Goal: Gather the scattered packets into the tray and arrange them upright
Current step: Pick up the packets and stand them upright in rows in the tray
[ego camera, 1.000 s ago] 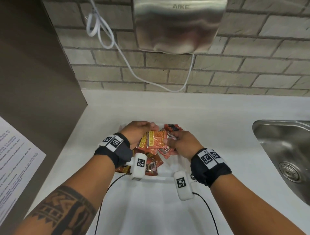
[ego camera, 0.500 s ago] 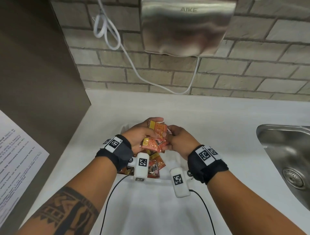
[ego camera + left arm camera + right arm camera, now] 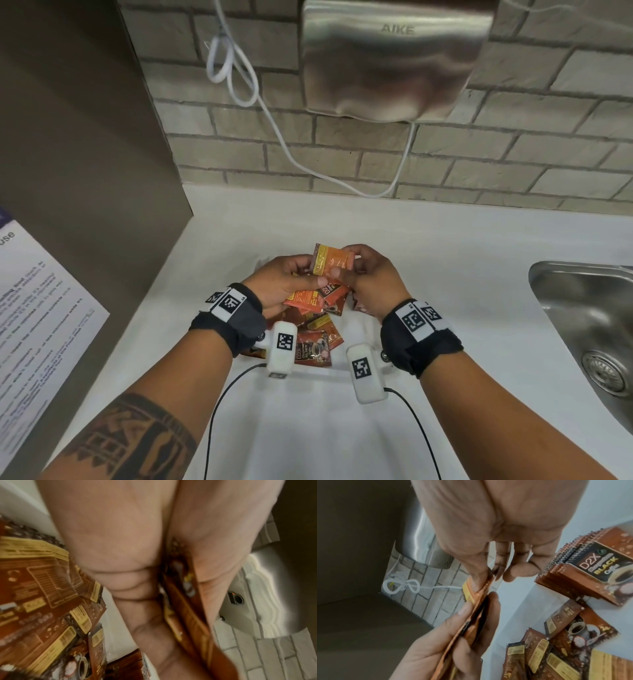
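Note:
My left hand (image 3: pixel 291 281) grips a small bundle of orange and brown coffee packets (image 3: pixel 308 298) above the white tray (image 3: pixel 359 325). My right hand (image 3: pixel 371 277) pinches the edge of an orange packet (image 3: pixel 330 262) at the top of that bundle, thumb on the near side. The right wrist view shows the bundle (image 3: pixel 471 622) edge-on between both hands. Several loose packets (image 3: pixel 317 342) lie flat and jumbled in the tray's near left part. A neat stack of packets (image 3: pixel 590 574) stands on the tray's far side; my hands hide it in the head view.
A steel sink (image 3: pixel 589 325) is sunk into the white counter at the right. A brown panel with a printed notice (image 3: pixel 41 308) walls off the left. A steel hand dryer (image 3: pixel 394 61) and its white cable (image 3: pixel 239 85) hang on the brick wall behind.
Both hands have lifted the bundle up and away from the tray. The orange packet has gone from lying across the bundle to standing at its top.

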